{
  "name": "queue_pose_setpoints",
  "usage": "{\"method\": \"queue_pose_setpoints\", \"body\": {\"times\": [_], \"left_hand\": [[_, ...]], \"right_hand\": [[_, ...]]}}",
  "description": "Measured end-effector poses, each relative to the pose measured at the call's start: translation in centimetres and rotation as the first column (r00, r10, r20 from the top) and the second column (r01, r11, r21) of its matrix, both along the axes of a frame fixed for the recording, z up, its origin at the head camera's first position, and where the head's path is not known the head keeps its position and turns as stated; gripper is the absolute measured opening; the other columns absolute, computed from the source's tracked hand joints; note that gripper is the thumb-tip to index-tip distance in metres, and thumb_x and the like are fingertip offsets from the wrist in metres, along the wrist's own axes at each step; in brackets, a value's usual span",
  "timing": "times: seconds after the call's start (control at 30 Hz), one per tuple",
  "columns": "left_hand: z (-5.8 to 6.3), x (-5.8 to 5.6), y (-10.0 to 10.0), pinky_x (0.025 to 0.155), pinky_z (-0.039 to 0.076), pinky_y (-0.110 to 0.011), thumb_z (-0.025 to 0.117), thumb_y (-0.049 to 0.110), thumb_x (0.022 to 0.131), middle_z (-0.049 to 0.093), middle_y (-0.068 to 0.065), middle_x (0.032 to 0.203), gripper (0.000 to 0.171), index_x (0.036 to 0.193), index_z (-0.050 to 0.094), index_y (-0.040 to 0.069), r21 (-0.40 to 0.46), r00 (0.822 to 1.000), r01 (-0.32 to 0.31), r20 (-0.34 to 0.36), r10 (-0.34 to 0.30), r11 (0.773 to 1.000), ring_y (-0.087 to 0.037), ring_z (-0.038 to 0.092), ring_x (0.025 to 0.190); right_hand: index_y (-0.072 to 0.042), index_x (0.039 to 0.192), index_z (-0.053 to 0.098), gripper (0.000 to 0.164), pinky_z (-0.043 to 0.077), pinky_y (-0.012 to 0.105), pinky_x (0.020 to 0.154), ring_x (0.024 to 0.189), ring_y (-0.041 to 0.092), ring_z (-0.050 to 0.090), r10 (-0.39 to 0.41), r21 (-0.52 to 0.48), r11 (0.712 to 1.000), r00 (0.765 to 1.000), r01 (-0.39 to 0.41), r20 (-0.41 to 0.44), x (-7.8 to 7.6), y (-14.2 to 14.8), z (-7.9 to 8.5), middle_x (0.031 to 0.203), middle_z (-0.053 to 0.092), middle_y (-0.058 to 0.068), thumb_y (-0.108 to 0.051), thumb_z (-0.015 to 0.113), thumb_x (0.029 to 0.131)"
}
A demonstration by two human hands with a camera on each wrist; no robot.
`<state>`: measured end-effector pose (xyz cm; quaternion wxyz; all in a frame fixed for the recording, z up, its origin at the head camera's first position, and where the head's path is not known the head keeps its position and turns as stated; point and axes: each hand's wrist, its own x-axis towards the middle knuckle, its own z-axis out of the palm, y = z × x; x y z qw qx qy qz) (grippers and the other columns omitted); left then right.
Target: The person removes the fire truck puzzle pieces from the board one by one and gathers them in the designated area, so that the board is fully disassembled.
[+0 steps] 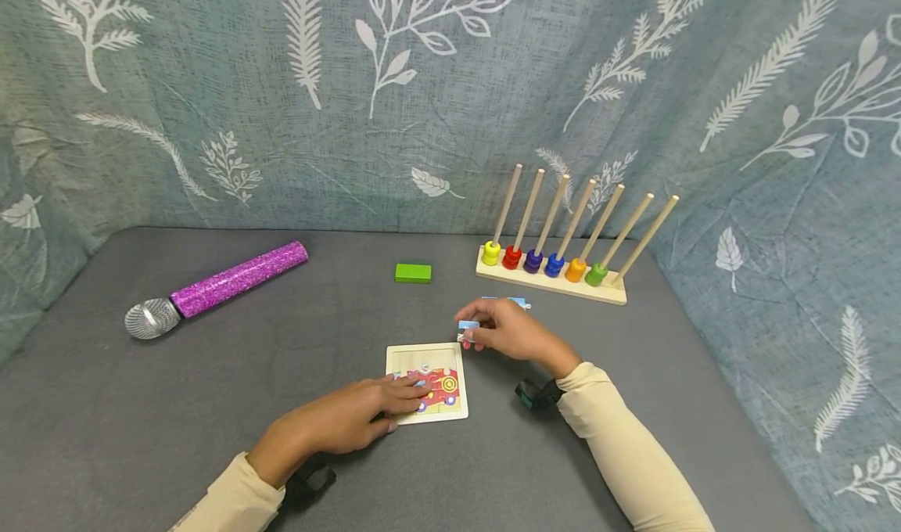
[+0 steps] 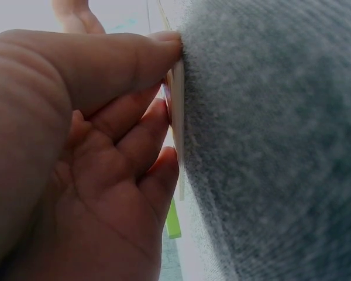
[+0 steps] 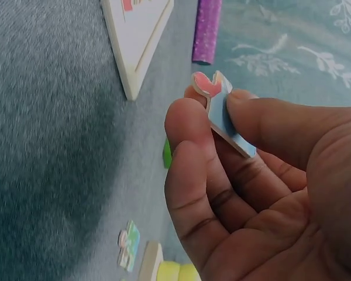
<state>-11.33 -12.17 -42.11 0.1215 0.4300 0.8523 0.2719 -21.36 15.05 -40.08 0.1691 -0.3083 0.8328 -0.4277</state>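
Note:
My right hand [image 1: 508, 330] pinches a small puzzle piece [image 3: 225, 120] between thumb and fingers, just beyond the far right corner of the puzzle board. The piece is blue with a pink knob. My left hand [image 1: 359, 413] lies across the left side of the square puzzle board [image 1: 462, 383], its fingers resting on the fitted red and yellow pieces [image 1: 446, 379]. In the left wrist view its thumb [image 2: 128, 55] touches the board's near edge. The far part of the board shows its bare base. Another puzzle piece [image 3: 128, 246] lies on the table behind my right hand.
A wooden peg rack [image 1: 563, 280] with coloured rings stands at the back right. Near the back middle lies a green block [image 1: 413, 273]. A microphone with a purple glitter handle [image 1: 239, 279] rests at the left. A patterned curtain [image 1: 338, 149] hangs behind the grey table.

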Motion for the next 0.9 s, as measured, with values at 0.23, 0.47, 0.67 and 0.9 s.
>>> {"method": "queue_pose_setpoints", "body": {"times": [0.23, 0.47, 0.67, 0.9], "left_hand": [[-0.2, 0.0, 0.0, 0.108, 0.036, -0.047, 0.061, -0.005, 0.089, 0.051, -0.004, 0.143, 0.044, 0.132, 0.060, 0.002, -0.002, 1.000, -0.002, -0.010, 0.002, 1.000, -0.027, 0.040, 0.136], [-0.3, 0.0, -0.1, 0.110, 0.034, -0.047, 0.060, -0.005, 0.089, 0.050, -0.006, 0.143, 0.045, 0.133, 0.059, 0.002, 0.002, 1.000, 0.007, -0.021, -0.007, 1.000, -0.027, 0.040, 0.136], [-0.2, 0.1, -0.2, 0.108, 0.036, -0.050, 0.059, -0.005, 0.089, 0.049, -0.007, 0.144, 0.045, 0.133, 0.059, 0.002, 0.008, 1.000, 0.009, -0.028, -0.008, 1.000, -0.028, 0.041, 0.135], [-0.3, 0.1, -0.2, 0.109, 0.035, -0.047, 0.058, -0.005, 0.090, 0.050, -0.007, 0.143, 0.043, 0.132, 0.059, 0.001, 0.010, 0.999, 0.014, -0.037, -0.014, 1.000, -0.028, 0.041, 0.135]], "right_hand": [[0.007, 0.118, 0.062, 0.025, 0.055, 0.031, 0.065, 0.073, 0.015, 0.064, -0.034, -0.002, 0.999, 0.999, 0.034, -0.022, -0.2, 1.1, 0.0, 0.092, 0.068, 0.009, 0.004, 0.051, 0.096], [0.007, 0.121, 0.062, 0.029, 0.051, 0.030, 0.060, 0.075, 0.020, 0.064, -0.053, 0.007, 0.999, 0.997, 0.053, -0.053, -0.4, 2.7, 0.4, 0.099, 0.068, 0.013, 0.005, 0.047, 0.096], [0.005, 0.121, 0.062, 0.029, 0.050, 0.030, 0.059, 0.075, 0.023, 0.066, -0.107, 0.014, 0.994, 0.993, 0.107, -0.040, -0.6, 4.0, 0.8, 0.090, 0.069, 0.009, 0.005, 0.049, 0.095], [0.004, 0.122, 0.062, 0.030, 0.050, 0.031, 0.059, 0.074, 0.022, 0.065, -0.147, 0.040, 0.988, 0.988, 0.150, -0.051, -1.0, 5.0, 0.7, 0.086, 0.067, 0.008, 0.005, 0.048, 0.096]]}}
